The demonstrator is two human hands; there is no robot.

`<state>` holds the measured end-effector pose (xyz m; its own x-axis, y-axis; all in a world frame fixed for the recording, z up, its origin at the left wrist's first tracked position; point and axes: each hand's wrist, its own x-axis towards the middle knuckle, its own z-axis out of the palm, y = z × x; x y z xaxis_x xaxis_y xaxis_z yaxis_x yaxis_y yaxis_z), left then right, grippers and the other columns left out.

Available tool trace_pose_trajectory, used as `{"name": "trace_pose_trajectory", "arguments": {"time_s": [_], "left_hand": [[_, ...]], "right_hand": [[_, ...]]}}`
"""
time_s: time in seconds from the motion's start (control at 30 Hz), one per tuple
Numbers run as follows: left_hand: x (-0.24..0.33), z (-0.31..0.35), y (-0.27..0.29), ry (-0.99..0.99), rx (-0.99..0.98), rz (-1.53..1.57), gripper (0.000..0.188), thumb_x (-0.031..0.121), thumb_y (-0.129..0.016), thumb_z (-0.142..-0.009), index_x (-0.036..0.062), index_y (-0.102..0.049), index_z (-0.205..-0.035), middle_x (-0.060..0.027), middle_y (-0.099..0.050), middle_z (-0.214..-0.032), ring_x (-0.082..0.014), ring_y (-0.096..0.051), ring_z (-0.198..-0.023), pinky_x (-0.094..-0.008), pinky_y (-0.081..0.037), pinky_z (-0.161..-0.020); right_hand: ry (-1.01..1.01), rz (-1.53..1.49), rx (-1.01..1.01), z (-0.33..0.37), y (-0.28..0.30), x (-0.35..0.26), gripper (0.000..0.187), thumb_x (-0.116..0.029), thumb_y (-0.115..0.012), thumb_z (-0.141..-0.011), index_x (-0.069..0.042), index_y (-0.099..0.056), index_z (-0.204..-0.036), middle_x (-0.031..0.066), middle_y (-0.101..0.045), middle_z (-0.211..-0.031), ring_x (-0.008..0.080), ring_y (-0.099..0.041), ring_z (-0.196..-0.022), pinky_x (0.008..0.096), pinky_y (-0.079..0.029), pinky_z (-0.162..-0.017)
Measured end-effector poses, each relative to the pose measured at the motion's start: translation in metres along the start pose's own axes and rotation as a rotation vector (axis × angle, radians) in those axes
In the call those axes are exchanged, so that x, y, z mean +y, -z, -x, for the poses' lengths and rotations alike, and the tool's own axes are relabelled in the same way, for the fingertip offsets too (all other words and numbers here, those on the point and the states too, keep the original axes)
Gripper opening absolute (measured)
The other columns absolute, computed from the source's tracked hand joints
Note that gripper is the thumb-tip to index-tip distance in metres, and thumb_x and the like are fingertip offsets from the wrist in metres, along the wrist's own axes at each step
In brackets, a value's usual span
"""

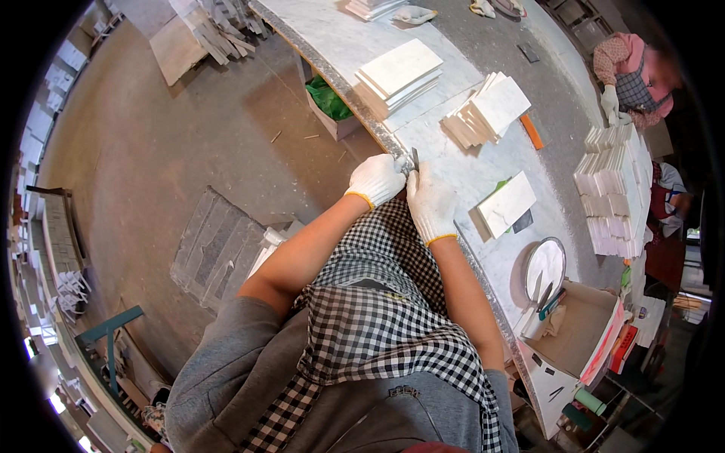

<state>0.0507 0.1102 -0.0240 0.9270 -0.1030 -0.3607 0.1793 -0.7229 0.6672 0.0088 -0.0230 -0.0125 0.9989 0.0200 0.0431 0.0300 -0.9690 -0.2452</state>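
Observation:
Both my hands, in white knit gloves with yellow cuffs, meet at the near edge of the marble-topped table (445, 45), close to my checked apron. From the closed fingers of my right hand (432, 204) a thin dark blade (414, 158) sticks up. Curled right beside it, my left hand (376, 180) has its fingertips by the blade; anything in its grip is hidden. To the right of my right hand lies a white marble tile (506, 204), with something green and a dark grey piece showing from under it.
Beyond my hands stand tile stacks (400, 72) and fanned tiles (491, 109), with an orange bar (532, 132) alongside. At right are a round dish (545, 264), a cardboard box (596, 321) and a tall tile stack (613, 189), where a gloved co-worker (638, 79) stands. Below the table is a green-lined bin (328, 98).

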Motion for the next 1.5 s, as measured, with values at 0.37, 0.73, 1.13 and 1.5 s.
{"name": "trace_pose_trajectory", "arguments": {"time_s": [0.37,0.73,1.13,1.5], "left_hand": [[-0.007,-0.003,-0.003,-0.028,0.003,-0.027,0.044,0.038,-0.056,-0.092,-0.0022,-0.073,-0.097,-0.0285,-0.071,-0.098,-0.0452,-0.069,-0.096,-0.0515,-0.055,-0.086],[-0.005,0.011,0.003,0.012,-0.022,-0.052,0.053,0.047,-0.052,-0.096,-0.0016,-0.073,-0.091,-0.0295,-0.071,-0.098,-0.0451,-0.070,-0.097,-0.0509,-0.054,-0.087],[-0.005,0.010,0.007,-0.035,0.057,-0.005,0.044,0.043,-0.056,-0.091,0.0009,-0.070,-0.095,-0.0247,-0.073,-0.100,-0.0412,-0.070,-0.097,-0.0476,-0.055,-0.087],[-0.005,0.005,0.006,0.003,0.008,-0.021,0.042,0.040,-0.055,-0.091,0.0004,-0.070,-0.092,-0.0249,-0.072,-0.100,-0.0417,-0.070,-0.096,-0.0484,-0.055,-0.085]], "right_hand": [[0.067,0.250,0.001,-0.003,-0.007,-0.010,0.009,-0.016,-0.054,-0.095,-0.008,-0.056,-0.098,0.0142,-0.073,-0.079,0.0318,-0.074,-0.070,0.0424,-0.058,-0.061],[0.112,0.245,-0.074,-0.006,0.010,-0.019,0.009,-0.015,-0.053,-0.096,-0.008,-0.057,-0.100,0.0141,-0.073,-0.080,0.0301,-0.075,-0.072,0.0411,-0.058,-0.062],[-0.004,-0.028,-0.123,-0.008,0.011,0.008,0.023,-0.028,-0.053,-0.099,-0.007,-0.060,-0.104,0.0213,-0.072,-0.084,0.0418,-0.071,-0.076,0.0549,-0.055,-0.071],[0.012,-0.102,-0.025,-0.004,0.002,0.001,0.026,-0.032,-0.054,-0.100,-0.006,-0.059,-0.099,0.0216,-0.071,-0.081,0.0430,-0.070,-0.075,0.0542,-0.054,-0.071]]}}
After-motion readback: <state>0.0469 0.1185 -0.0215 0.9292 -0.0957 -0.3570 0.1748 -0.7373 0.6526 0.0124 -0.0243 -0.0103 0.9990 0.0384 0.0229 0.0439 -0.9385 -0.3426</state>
